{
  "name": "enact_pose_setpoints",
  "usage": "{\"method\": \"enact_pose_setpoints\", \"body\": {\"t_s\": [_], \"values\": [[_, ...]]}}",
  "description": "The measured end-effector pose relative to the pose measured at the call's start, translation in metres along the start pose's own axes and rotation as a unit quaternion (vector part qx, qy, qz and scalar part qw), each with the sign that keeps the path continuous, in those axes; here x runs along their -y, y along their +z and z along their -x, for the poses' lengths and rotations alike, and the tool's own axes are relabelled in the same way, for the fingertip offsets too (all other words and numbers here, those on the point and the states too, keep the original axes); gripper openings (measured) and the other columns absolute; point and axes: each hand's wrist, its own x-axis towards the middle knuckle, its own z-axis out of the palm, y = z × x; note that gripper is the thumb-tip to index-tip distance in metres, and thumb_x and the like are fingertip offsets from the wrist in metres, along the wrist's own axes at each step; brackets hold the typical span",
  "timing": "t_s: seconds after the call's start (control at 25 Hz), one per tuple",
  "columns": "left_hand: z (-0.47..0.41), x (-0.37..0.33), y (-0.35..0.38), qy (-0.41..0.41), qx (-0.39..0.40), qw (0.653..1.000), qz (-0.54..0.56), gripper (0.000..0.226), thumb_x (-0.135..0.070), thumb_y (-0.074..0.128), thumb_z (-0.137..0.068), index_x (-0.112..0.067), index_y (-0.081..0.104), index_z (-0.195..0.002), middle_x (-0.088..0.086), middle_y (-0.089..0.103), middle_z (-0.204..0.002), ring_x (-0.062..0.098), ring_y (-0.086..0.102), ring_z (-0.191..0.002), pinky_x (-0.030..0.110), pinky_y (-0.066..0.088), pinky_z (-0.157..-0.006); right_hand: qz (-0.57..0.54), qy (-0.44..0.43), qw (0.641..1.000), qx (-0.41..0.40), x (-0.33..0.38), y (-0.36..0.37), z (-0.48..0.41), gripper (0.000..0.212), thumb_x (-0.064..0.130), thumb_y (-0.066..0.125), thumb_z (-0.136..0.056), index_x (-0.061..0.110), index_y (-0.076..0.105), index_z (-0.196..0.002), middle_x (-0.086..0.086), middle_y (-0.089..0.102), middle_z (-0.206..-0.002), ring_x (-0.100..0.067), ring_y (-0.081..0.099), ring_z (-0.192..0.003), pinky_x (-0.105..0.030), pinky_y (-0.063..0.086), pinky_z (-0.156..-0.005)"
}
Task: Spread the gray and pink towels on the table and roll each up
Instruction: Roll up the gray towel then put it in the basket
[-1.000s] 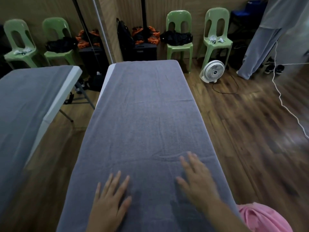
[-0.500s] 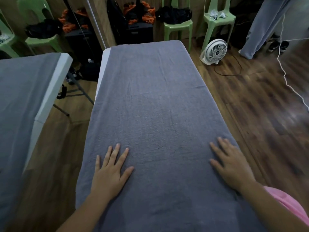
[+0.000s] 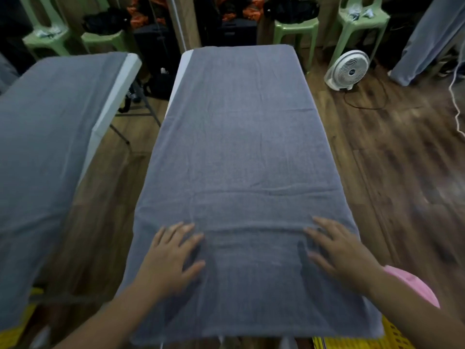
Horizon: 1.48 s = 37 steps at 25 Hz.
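Note:
The gray towel (image 3: 241,147) lies spread flat along the whole white table (image 3: 185,64), its near edge hanging over the front. My left hand (image 3: 171,258) rests palm down on the towel's near left part, fingers apart. On the near right part my right hand (image 3: 339,250) lies flat with spread fingers. A few shallow creases run across the towel just beyond my fingertips. The pink towel (image 3: 412,285) shows as a bunched lump behind my right forearm, off the table's right side.
A second table (image 3: 120,79) covered in gray cloth stands to the left across a narrow floor gap. A white floor fan (image 3: 348,69) with a cord sits at the far right. Green chairs (image 3: 294,26) and bags line the back wall. A person's legs (image 3: 422,39) stand far right. A yellow crate (image 3: 392,336) is below the near edge.
Both hands have slid toward me and slightly inward over the towel, leaving creases ahead of the fingers. The camera has pulled back, so the towel's near edge now shows.

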Motion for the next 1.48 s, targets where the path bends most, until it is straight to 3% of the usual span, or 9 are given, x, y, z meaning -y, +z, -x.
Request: {"method": "enact_pose_setpoints", "body": {"t_s": [0.2, 0.32, 0.48, 0.6, 0.76, 0.92, 1.16, 1.32, 1.48], "values": [[0.152, -0.006, 0.034, -0.057, 0.087, 0.994, -0.032, 0.079, -0.074, 0.055, -0.07, -0.039, 0.048, -0.14, -0.003, 0.049, -0.143, 0.025, 0.051, -0.124, 0.046, 0.041, -0.102, -0.026, -0.054, 0.994, 0.091, 0.007, 0.017, 0.126, 0.076, 0.074, 0.052, -0.08, 0.031, 0.045, -0.142, 0.001, 0.03, -0.158, -0.02, 0.031, -0.143, -0.036, 0.025, -0.113], [0.182, 0.011, 0.033, -0.124, 0.069, 0.989, -0.042, 0.065, -0.057, 0.049, -0.072, -0.035, 0.054, -0.133, -0.002, 0.051, -0.135, 0.023, 0.054, -0.116, 0.042, 0.051, -0.09, -0.032, -0.04, 0.996, 0.079, 0.003, 0.015, 0.156, 0.074, 0.056, 0.074, -0.066, 0.028, 0.056, -0.132, 0.004, 0.036, -0.154, -0.017, 0.035, -0.14, -0.027, 0.016, -0.115], [0.182, 0.025, 0.029, -0.114, 0.009, 0.993, -0.001, 0.024, -0.039, 0.042, -0.082, -0.034, 0.06, -0.097, -0.007, 0.058, -0.101, 0.019, 0.054, -0.096, 0.035, 0.053, -0.081, -0.076, -0.035, 0.996, 0.007, 0.004, 0.013, 0.162, 0.021, 0.028, 0.066, -0.075, 0.029, 0.066, -0.096, 0.015, 0.047, -0.14, -0.019, 0.054, -0.127, -0.024, 0.031, -0.107], [0.179, 0.033, 0.029, -0.107, 0.015, 0.994, 0.029, 0.004, -0.043, 0.04, -0.084, -0.043, 0.043, -0.086, -0.015, 0.051, -0.089, 0.015, 0.053, -0.088, 0.031, 0.05, -0.072, -0.108, 0.025, 0.994, -0.017, 0.018, -0.014, 0.152, 0.024, 0.016, 0.074, -0.07, 0.033, 0.06, -0.079, 0.022, 0.063, -0.103, -0.007, 0.065, -0.094, -0.009, 0.041, -0.081], [0.178, 0.029, 0.037, -0.123, 0.08, 0.988, -0.057, 0.052, -0.075, 0.062, -0.062, -0.037, 0.051, -0.096, -0.011, 0.048, -0.104, 0.019, 0.048, -0.099, 0.039, 0.045, -0.081, -0.053, 0.087, 0.995, -0.008, 0.04, -0.047, 0.138, 0.037, 0.008, 0.087, -0.056, 0.03, 0.06, -0.068, 0.013, 0.054, -0.063, -0.003, 0.045, -0.056, 0.005, 0.031, -0.073], [0.175, 0.019, 0.04, -0.143, 0.064, 0.985, -0.064, 0.028, -0.044, 0.061, -0.069, -0.031, 0.055, -0.093, -0.004, 0.055, -0.104, 0.023, 0.052, -0.098, 0.044, 0.043, -0.084, -0.036, 0.102, 0.994, 0.03, 0.036, -0.041, 0.138, 0.03, 0.014, 0.08, -0.063, 0.034, 0.058, -0.069, 0.014, 0.055, -0.065, -0.001, 0.042, -0.059, -0.001, 0.031, -0.054], [0.122, 0.061, -0.007, -0.13, -0.037, 0.99, -0.039, 0.021, -0.041, 0.037, -0.084, -0.034, 0.057, -0.08, -0.014, 0.054, -0.075, 0.011, 0.049, -0.072, 0.037, 0.043, -0.074, -0.146, 0.18, 0.969, 0.088, -0.006, -0.042, 0.085, 0.017, 0.023, 0.057, -0.088, 0.033, 0.058, -0.074, 0.006, 0.066, -0.073, -0.011, 0.059, -0.068, -0.034, 0.045, -0.062], [0.086, 0.085, -0.019, -0.173, -0.042, 0.979, -0.098, 0.031, -0.033, 0.064, -0.084, -0.025, 0.061, -0.113, 0.001, 0.062, -0.105, 0.023, 0.057, -0.095, 0.044, 0.046, -0.081, -0.011, 0.201, 0.98, 0.001, -0.01, -0.037, 0.055, 0.021, 0.019, 0.066, -0.084, 0.019, 0.065, -0.105, -0.006, 0.067, -0.101, -0.028, 0.058, -0.093, -0.041, 0.051, -0.074], [0.108, 0.062, 0.006, -0.037, 0.0, 0.994, -0.099, 0.057, -0.04, 0.059, -0.074, -0.024, 0.055, -0.129, 0.004, 0.058, -0.127, 0.028, 0.056, -0.113, 0.048, 0.049, -0.092, 0.026, 0.02, 0.999, -0.016, 0.019, -0.018, 0.088, 0.043, 0.023, 0.085, -0.065, 0.019, 0.069, -0.104, 0.002, 0.065, -0.106, -0.022, 0.06, -0.096, -0.04, 0.056, -0.078]]}}
